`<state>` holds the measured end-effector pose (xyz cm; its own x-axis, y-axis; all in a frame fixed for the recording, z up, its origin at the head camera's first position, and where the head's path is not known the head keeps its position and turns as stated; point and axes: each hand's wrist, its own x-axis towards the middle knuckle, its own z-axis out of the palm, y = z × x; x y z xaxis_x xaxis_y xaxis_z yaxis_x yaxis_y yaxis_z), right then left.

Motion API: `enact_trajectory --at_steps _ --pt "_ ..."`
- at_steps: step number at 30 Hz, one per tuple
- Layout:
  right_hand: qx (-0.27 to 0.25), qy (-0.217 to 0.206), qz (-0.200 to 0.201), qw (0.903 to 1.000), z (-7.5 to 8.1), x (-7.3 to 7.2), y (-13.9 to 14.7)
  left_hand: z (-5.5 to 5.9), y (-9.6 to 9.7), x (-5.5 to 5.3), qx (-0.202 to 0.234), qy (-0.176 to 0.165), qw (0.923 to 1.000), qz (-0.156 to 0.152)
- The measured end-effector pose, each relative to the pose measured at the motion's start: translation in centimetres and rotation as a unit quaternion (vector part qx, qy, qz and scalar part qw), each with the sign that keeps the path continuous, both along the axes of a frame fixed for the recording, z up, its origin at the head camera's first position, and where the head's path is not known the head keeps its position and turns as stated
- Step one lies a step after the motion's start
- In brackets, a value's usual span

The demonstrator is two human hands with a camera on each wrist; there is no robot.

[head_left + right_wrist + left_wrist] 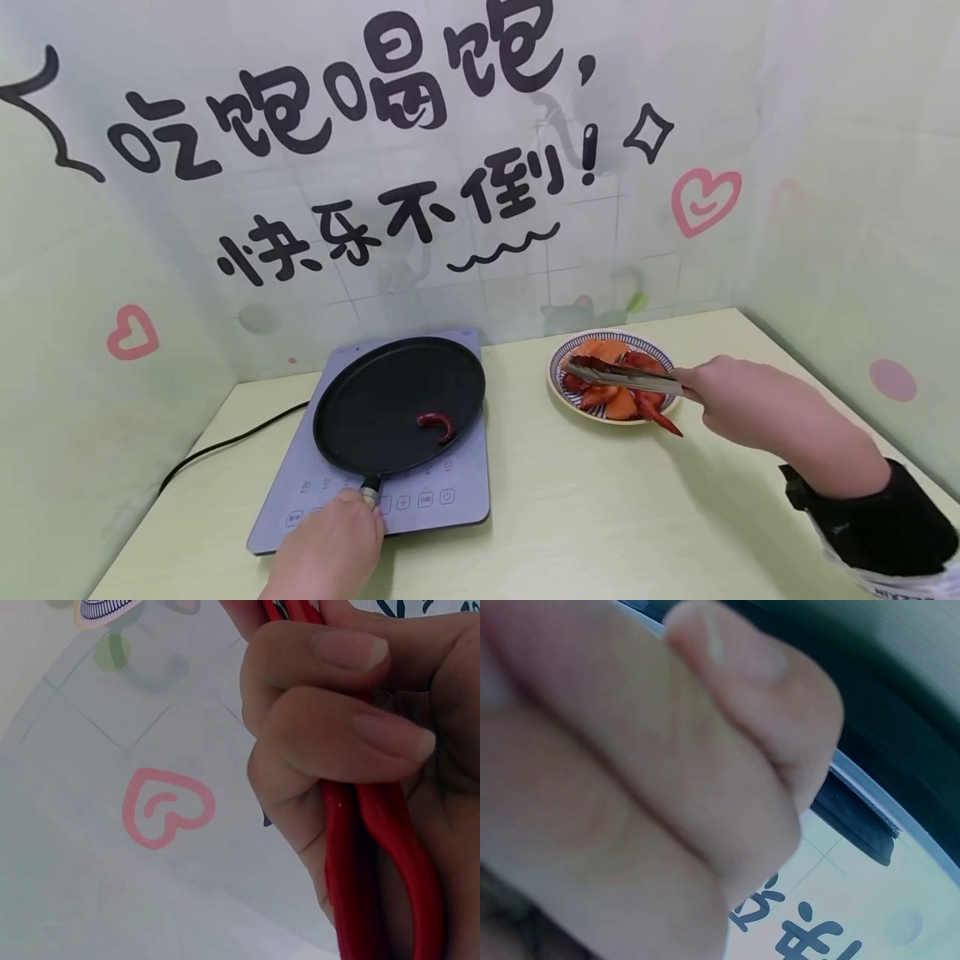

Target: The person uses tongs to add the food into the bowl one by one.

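My left hand [330,542] grips the handle [371,490] of a round black frying pan [382,392]. A curved dark red piece of food [447,427] lies in the pan's right part. In my right hand [757,408] is a pair of metal tongs [645,381]; their red handles [341,862] show between curled fingers in the right wrist view. The tongs' tips reach over the left side of a patterned plate [553,379] bearing orange slices [621,407] and several red pieces. Curled fingers [705,772] fill much of the left wrist view.
Under the pan sits a grey-blue induction cooker [468,500] with touch buttons along its front. A black cord [232,437] runs from its left side. The pale table [570,517] is bounded by light walls, the back one [465,167] printed with large black characters.
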<state>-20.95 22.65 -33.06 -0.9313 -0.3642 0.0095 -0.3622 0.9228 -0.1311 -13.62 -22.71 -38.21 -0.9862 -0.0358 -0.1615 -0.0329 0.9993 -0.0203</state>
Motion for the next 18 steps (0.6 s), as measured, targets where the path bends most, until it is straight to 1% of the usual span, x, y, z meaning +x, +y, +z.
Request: enact_trajectory --at_steps 7,12,18 --pt "0.003 -0.019 -0.015 0.9997 0.1 0.4 -1.1 0.1 0.0 0.0 -0.004 -0.003 1.0000 0.001" --pt "0.020 -0.017 -0.020 0.9995 0.1 0.6 -1.9 0.2 0.0 -0.1 -0.001 -0.001 1.0000 -0.003" --pt "0.011 -0.019 -0.019 0.9996 0.2 0.6 -1.8 0.2 0.0 0.0 0.002 -0.003 1.0000 -0.001"
